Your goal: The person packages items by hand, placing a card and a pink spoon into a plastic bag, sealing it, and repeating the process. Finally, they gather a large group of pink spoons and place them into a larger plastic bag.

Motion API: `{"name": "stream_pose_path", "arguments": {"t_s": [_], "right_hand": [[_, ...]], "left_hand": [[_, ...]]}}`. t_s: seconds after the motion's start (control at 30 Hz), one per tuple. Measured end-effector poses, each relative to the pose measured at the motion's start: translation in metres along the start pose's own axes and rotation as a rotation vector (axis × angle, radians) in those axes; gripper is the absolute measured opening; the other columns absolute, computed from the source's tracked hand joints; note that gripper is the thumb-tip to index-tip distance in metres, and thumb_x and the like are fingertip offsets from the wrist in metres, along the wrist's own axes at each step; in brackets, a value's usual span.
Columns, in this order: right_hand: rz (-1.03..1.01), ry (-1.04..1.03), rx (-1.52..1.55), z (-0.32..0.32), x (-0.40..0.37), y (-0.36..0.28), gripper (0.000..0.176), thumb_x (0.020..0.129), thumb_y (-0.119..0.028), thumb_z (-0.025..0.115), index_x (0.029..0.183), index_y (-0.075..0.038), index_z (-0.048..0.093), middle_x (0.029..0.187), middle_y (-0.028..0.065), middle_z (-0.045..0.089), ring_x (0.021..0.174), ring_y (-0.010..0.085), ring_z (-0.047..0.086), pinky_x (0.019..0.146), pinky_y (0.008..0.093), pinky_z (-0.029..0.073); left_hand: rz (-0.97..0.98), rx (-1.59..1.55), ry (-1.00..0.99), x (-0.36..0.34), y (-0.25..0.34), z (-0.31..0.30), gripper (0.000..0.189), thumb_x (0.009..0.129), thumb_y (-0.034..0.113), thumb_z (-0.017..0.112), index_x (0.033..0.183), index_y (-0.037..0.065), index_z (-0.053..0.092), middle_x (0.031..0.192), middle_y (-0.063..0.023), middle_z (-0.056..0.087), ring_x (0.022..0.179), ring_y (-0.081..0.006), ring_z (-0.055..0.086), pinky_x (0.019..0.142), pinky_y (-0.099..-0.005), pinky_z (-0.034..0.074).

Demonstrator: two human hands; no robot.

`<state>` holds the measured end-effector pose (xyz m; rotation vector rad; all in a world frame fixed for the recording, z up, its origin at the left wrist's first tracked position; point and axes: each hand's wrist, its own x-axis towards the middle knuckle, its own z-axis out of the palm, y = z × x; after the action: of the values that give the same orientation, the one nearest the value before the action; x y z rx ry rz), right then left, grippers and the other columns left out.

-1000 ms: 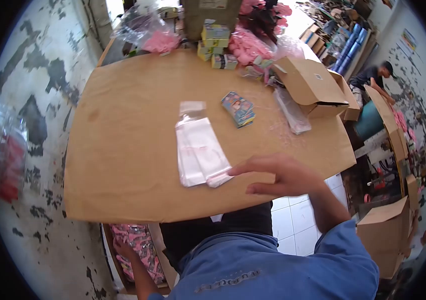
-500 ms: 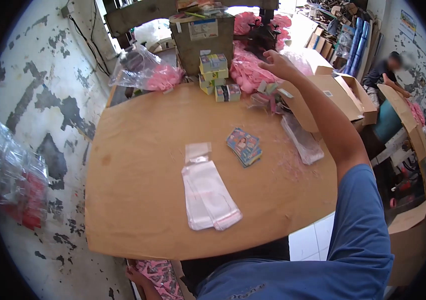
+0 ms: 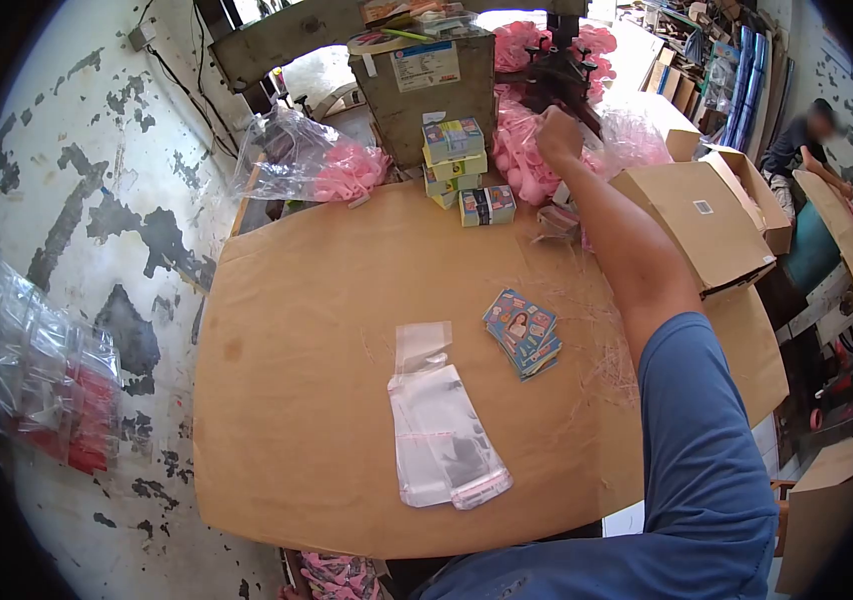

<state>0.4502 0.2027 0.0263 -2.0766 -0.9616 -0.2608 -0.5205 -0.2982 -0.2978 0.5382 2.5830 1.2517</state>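
My right hand [image 3: 557, 138] is stretched out to the far side of the table, its fingers curled in against the pile of pink pieces [image 3: 522, 165]. Whatever it may grip is hidden. Only a sliver of my left hand [image 3: 290, 592] shows at the bottom edge, beside pink and grey pieces [image 3: 337, 577] below the table; its fingers are out of sight. Clear plastic sleeves [image 3: 442, 435] lie fanned in the middle of the table. To their right rests a small stack of blue printed cards [image 3: 524, 330].
Banded card stacks [image 3: 455, 165] stand before a metal box [image 3: 422, 85]. A plastic bag with pink pieces [image 3: 342, 170] lies at the back left. Cardboard boxes [image 3: 697, 220] line the right side, with another person [image 3: 797, 145] beyond. Plastic packaging [image 3: 47, 360] hangs at the left wall.
My right hand has come down onto the pink pile, and its spread fingers have curled in. My left hand has mostly left the view at the bottom. The camera view has shifted.
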Motion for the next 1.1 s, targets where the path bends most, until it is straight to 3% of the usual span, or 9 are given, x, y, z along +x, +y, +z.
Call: {"name": "stream_pose_path", "arguments": {"t_s": [0.1, 0.2, 0.3, 0.47, 0.6, 0.7, 0.8, 0.87, 1.1], "right_hand": [[0.083, 0.167, 0.104, 0.0, 0.014, 0.0, 0.028, 0.102, -0.032, 0.063, 0.109, -0.007, 0.071, 0.106, 0.0231, 0.076, 0.106, 0.0429, 0.072, 0.091, 0.0524, 0.056], [0.143, 0.278, 0.186, -0.008, 0.026, 0.002, 0.029, 0.101, -0.033, 0.064, 0.106, -0.005, 0.07, 0.104, 0.0231, 0.076, 0.103, 0.043, 0.073, 0.09, 0.0526, 0.056], [0.166, 0.387, 0.228, -0.015, 0.04, 0.002, 0.028, 0.099, -0.03, 0.066, 0.101, -0.002, 0.07, 0.1, 0.0231, 0.076, 0.097, 0.0435, 0.073, 0.087, 0.0526, 0.056], [0.155, 0.514, 0.529, -0.052, 0.048, -0.003, 0.034, 0.097, -0.034, 0.068, 0.094, -0.001, 0.073, 0.088, 0.0149, 0.076, 0.081, 0.0301, 0.072, 0.081, 0.0425, 0.055], [0.072, 0.554, 0.513, -0.095, 0.059, -0.008, 0.038, 0.095, -0.037, 0.068, 0.095, 0.0, 0.075, 0.088, 0.0163, 0.076, 0.083, 0.0309, 0.072, 0.081, 0.0427, 0.055], [-0.081, 0.572, 0.4, -0.159, 0.029, -0.038, 0.045, 0.1, -0.041, 0.061, 0.105, 0.001, 0.075, 0.095, 0.0197, 0.075, 0.09, 0.0323, 0.071, 0.084, 0.0417, 0.054], [-0.365, 0.372, 0.671, -0.215, 0.011, -0.051, 0.027, 0.106, -0.027, 0.064, 0.111, -0.003, 0.075, 0.101, 0.0054, 0.074, 0.091, 0.0137, 0.065, 0.085, 0.0301, 0.053], [-0.368, 0.179, 0.841, -0.25, -0.033, -0.076, 0.026, 0.106, -0.028, 0.066, 0.112, -0.004, 0.075, 0.103, 0.0029, 0.073, 0.092, 0.0095, 0.064, 0.084, 0.0268, 0.052], [-0.743, -0.315, 0.762, -0.233, -0.165, -0.186, 0.023, 0.105, -0.025, 0.064, 0.115, -0.006, 0.073, 0.103, 0.0005, 0.071, 0.093, 0.0106, 0.064, 0.083, 0.0255, 0.051]], "left_hand": [[-0.062, 0.025, -0.073, -0.042, 0.047, -0.006, 0.037, 0.103, 0.022, 0.062, 0.12, -0.011, 0.066, 0.11, -0.0169, 0.069, 0.097, -0.0294, 0.062, 0.084, -0.0455, 0.052], [0.055, -0.009, -0.143, -0.04, 0.043, -0.008, 0.035, 0.103, 0.02, 0.062, 0.123, -0.009, 0.066, 0.114, -0.0147, 0.069, 0.099, -0.0272, 0.062, 0.085, -0.044, 0.052], [0.042, -0.05, -0.142, -0.042, 0.045, -0.007, 0.043, 0.102, 0.025, 0.064, 0.132, -0.005, 0.064, 0.122, -0.0183, 0.067, 0.101, -0.0351, 0.062, 0.091, -0.0479, 0.054], [0.057, -0.151, -0.121, -0.017, 0.021, 0.006, 0.04, 0.102, 0.024, 0.064, 0.131, -0.004, 0.061, 0.114, -0.0146, 0.066, 0.097, -0.0273, 0.062, 0.086, -0.0414, 0.054], [0.083, -0.418, -0.119, 0.029, -0.034, 0.009, 0.039, 0.102, 0.024, 0.063, 0.13, -0.003, 0.059, 0.107, -0.0116, 0.066, 0.094, -0.0211, 0.063, 0.081, -0.0363, 0.053], [0.018, -0.457, 0.023, 0.0, 0.034, 0.002, 0.036, 0.101, 0.025, 0.065, 0.13, 0.004, 0.062, 0.099, -0.0024, 0.064, 0.091, -0.0138, 0.058, 0.076, -0.0333, 0.047], [0.245, -0.567, -0.054, -0.002, 0.083, -0.011, 0.035, 0.107, 0.023, 0.059, 0.137, 0.005, 0.059, 0.118, -0.005, 0.067, 0.104, -0.0149, 0.063, 0.087, -0.0308, 0.049], [0.248, -0.475, -0.045, -0.005, 0.121, -0.02, 0.034, 0.108, 0.025, 0.057, 0.138, 0.009, 0.06, 0.114, -0.0037, 0.068, 0.102, -0.014, 0.062, 0.088, -0.0297, 0.047], [0.615, -0.751, -0.121, -0.058, 0.29, -0.021, 0.028, 0.108, 0.019, 0.057, 0.132, 0.004, 0.062, 0.11, -0.004, 0.069, 0.096, -0.012, 0.061, 0.084, -0.0285, 0.046]]}}
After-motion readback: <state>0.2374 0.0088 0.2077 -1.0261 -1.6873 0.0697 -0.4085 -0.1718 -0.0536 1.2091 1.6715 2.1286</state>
